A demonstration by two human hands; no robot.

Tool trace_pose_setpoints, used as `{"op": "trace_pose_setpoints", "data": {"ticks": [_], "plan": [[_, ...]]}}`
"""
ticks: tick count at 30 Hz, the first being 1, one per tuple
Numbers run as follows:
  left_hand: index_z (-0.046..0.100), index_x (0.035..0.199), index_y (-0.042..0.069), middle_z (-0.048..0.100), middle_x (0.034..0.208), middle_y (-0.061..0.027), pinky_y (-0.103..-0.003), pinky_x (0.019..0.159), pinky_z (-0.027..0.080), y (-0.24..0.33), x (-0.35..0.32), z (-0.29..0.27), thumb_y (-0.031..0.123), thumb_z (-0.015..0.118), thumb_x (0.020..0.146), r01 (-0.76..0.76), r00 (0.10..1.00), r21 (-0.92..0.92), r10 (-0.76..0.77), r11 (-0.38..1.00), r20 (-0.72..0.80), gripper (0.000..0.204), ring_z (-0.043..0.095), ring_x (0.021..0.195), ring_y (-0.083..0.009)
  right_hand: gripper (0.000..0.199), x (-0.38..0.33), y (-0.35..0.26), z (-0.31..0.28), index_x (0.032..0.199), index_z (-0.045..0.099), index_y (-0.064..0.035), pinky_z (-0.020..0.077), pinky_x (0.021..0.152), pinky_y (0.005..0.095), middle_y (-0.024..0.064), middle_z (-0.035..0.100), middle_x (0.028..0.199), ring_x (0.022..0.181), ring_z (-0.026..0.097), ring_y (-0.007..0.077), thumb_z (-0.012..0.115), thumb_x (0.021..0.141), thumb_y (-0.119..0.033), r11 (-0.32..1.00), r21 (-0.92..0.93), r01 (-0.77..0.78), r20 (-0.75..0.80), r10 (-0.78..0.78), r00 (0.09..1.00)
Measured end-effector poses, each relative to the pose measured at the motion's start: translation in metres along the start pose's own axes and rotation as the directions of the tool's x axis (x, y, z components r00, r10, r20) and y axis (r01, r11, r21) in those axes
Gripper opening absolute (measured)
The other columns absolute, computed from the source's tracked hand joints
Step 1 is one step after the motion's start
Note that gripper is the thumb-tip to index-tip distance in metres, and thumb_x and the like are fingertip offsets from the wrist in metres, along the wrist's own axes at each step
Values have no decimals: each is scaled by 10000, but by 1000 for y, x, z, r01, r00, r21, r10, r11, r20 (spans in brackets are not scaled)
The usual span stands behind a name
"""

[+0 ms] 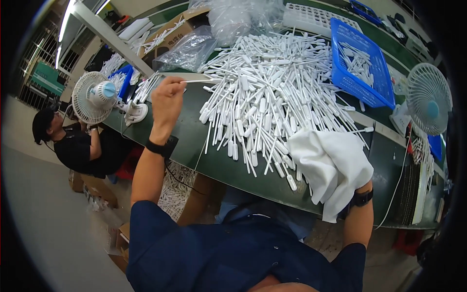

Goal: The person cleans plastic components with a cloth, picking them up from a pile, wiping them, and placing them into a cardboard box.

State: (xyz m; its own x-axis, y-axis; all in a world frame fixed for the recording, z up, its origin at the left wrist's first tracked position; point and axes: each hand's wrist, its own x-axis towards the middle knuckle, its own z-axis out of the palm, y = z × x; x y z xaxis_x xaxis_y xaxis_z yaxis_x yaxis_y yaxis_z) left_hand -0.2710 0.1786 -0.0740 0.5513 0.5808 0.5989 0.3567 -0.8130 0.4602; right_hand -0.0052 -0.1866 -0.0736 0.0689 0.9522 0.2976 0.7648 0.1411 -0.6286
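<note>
A big heap of white plastic dropper pipettes [272,92] spreads over the dark green table. My left hand [168,100] is raised at the heap's left side, thumb and fingers pinched on one white pipette [199,81] that points right toward the heap. At the front right of the heap, a white cloth [331,163] bunches over my right hand [365,188] and hangs past the table's near edge. The cloth hides the fingers of that hand; it appears to grip the cloth. Dark bands circle both wrists.
A blue basket [362,92] with pipettes stands back right, near a fan [430,100]. Another fan [92,96] is at left, beside a seated person [73,146]. Clear plastic bags [187,51] and a white rack [316,20] lie behind the heap.
</note>
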Motion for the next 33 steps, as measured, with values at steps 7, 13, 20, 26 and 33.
{"op": "trace_pose_setpoints", "data": {"ticks": [7,13,20,26,33], "plan": [[701,818,-66,717,966,-112,-259,668,503,95,-41,10,-42,705,884,-85,994,-321,56,943,-96,70,646,766,-160,378,-11,16,10,1199,654,-26,522,862,358,164,689,1040,1011,664,320,638,848,-166,994,-34,-100,-122,95,988],[660,742,-81,702,1016,-146,-247,724,535,145,-69,58,-111,713,857,13,987,-752,112,659,116,131,656,845,-157,425,-21,30,22,1261,620,-18,511,892,335,167,668,1109,1048,653,279,637,849,-122,994,-74,-77,-176,63,982],[622,699,-85,702,1024,-165,-266,775,564,160,-81,75,-113,714,853,-66,968,-727,221,684,119,182,683,885,-192,508,-30,27,31,1328,570,6,505,932,291,118,673,1182,1083,652,206,692,842,-81,973,222,60,-46,-51,998],[581,664,-84,706,1019,-175,-272,775,568,170,-84,67,-119,709,853,-168,967,-669,253,724,31,231,691,877,-208,393,-42,19,28,1287,625,7,498,932,297,111,660,1178,1048,635,207,653,918,-126,714,698,-56,1,76,997],[560,651,-77,723,1022,-167,-239,730,552,165,-85,67,-108,726,843,-129,963,-688,256,715,86,255,687,862,-163,362,-45,30,33,1273,645,-5,502,929,323,106,671,1167,1031,641,230,624,931,-122,589,778,-217,123,195,973]]}}
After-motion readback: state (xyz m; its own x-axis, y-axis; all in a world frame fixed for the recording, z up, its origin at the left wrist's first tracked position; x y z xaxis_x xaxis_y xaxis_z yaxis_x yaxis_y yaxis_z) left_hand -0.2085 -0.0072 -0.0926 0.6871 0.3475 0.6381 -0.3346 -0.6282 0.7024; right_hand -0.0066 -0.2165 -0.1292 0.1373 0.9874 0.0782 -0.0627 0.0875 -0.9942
